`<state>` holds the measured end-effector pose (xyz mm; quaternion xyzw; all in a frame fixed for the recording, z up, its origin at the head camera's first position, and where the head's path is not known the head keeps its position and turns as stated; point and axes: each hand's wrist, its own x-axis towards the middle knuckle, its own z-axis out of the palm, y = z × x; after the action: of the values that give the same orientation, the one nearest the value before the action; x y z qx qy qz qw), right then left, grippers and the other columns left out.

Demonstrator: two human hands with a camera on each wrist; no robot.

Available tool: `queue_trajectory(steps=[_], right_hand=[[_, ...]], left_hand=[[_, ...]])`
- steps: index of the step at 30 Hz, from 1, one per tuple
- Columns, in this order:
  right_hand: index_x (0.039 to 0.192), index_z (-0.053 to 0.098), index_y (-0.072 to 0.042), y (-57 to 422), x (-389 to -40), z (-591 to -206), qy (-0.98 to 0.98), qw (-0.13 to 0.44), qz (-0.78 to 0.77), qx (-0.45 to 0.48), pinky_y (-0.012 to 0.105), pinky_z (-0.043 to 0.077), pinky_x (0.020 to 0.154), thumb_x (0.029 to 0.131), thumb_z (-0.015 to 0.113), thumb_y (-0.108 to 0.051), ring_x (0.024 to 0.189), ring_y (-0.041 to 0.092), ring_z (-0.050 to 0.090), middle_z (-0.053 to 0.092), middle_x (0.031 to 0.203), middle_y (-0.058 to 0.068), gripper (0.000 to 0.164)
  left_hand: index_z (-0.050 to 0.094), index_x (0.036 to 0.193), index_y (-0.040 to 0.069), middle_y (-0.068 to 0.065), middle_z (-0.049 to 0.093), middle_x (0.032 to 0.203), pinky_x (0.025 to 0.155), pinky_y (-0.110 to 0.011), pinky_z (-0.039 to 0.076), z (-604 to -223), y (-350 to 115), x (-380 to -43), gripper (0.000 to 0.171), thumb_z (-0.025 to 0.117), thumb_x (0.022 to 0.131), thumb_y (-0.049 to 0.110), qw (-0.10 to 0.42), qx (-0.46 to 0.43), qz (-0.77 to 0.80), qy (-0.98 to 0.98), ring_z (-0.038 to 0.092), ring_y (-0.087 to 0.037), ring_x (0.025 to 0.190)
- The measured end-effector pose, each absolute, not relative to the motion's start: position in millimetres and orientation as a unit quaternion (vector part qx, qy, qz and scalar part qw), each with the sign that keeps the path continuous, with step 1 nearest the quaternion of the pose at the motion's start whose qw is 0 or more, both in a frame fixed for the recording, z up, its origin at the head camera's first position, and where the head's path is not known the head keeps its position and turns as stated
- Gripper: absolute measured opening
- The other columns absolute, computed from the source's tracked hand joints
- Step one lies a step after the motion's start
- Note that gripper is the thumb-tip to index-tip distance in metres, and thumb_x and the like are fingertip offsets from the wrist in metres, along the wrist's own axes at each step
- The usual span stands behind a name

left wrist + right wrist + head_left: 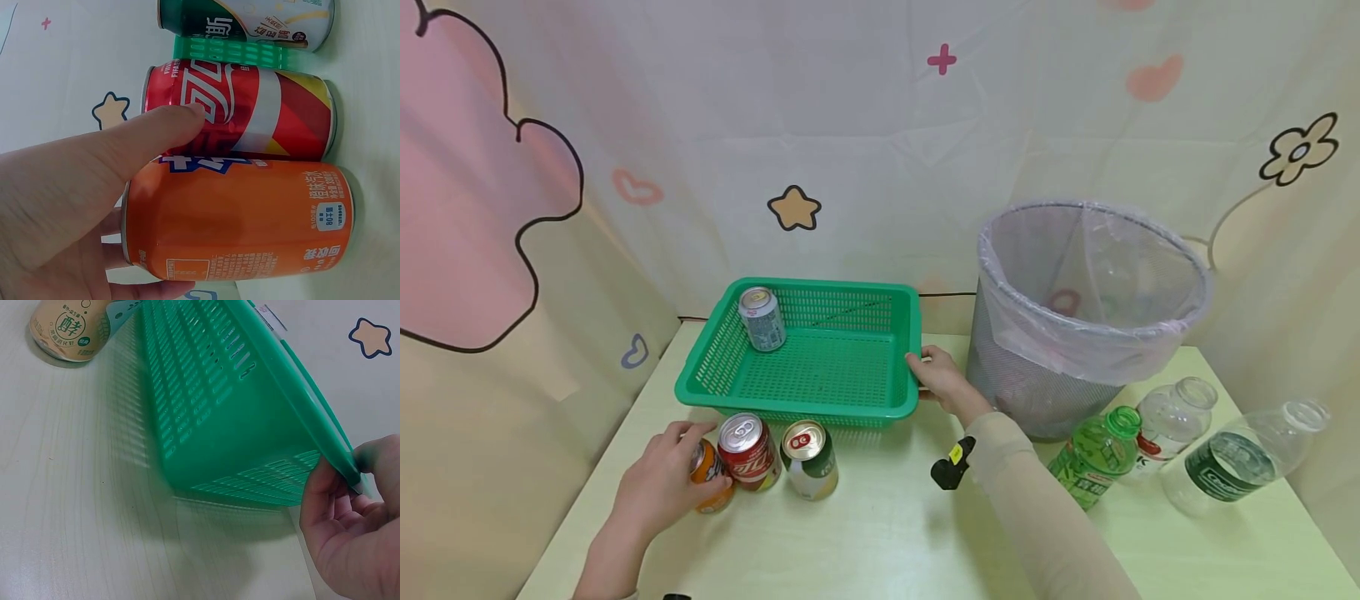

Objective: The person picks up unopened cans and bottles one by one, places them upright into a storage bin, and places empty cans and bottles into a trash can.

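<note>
My left hand [658,479] is round an orange soda can [244,219], its fingers behind the can and its thumb reaching across to the red Coke can [250,109] alongside. Right of these stands a green and white can [809,462], upright on the table and seen lower down in the right wrist view. A green plastic basket [895,408] lies behind the cans, with a silvery can [763,321] upright in its left back corner. My right hand [947,383] grips the basket's right rim between thumb and fingers; in the right wrist view the basket looks tilted.
A mesh bin [1015,383] with a clear liner stands right of the basket. Near it are a green bottle [1093,458], a clear bottle [1172,417] and a larger clear bottle [1232,467] with a dark green label. A patterned curtain [865,167] hangs behind the table.
</note>
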<state>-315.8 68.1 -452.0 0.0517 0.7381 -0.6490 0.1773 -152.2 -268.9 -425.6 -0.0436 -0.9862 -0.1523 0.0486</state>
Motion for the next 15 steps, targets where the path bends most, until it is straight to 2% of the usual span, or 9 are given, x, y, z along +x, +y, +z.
queue_trajectory(steps=[7, 15], right_hand=[[0.113, 0.038, -0.003, 68.5, -315.1, -451.4, 0.739, 0.181, -0.648, 0.047, 0.034, 0.051, 0.069, 0.091, 0.043, -0.024, 0.101, 0.038, 0.052, 0.046, 0.115, 0.025, 0.031], [0.112, 0.039, -0.003, 68.6, -314.8, -451.8, 0.739, 0.179, -0.647, 0.048, 0.033, 0.051, 0.067, 0.091, 0.043, -0.024, 0.100, 0.038, 0.052, 0.046, 0.114, 0.025, 0.030]], left_hand=[[0.050, 0.116, 0.012, -0.014, 0.047, 0.112, 0.051, -0.040, 0.047, -429.4, -272.9, -152.7, 0.064, 0.075, 0.063, 0.036, 0.042, -0.037, -0.153, -0.987, 0.046, -0.032, 0.093], [0.050, 0.114, 0.014, -0.013, 0.049, 0.106, 0.048, -0.038, 0.044, -433.0, -275.5, -155.8, 0.062, 0.075, 0.062, 0.036, 0.038, -0.031, -0.144, -0.988, 0.049, -0.029, 0.085]])
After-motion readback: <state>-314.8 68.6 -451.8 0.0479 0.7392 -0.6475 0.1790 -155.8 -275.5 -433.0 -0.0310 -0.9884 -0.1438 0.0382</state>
